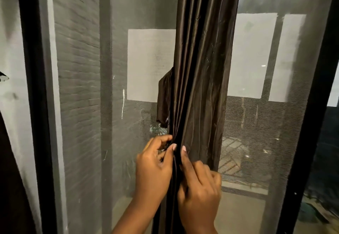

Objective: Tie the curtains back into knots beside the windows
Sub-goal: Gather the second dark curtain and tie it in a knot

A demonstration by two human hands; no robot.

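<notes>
Dark window frame (34, 87) at far left, mesh screen (82, 96) beside it; left hand (156, 167) pinching the gathered curtain (198, 68) at centre, right hand (198, 184) curled round its folds; better bunched tightly before looping the knot

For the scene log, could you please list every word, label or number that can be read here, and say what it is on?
No readable text anywhere in this view.
The dark brown curtain, gripped by the left hand and right hand, carries no label or print.
The mesh window screen and black frame show no markings.
The pale panels outside are blank.
</notes>
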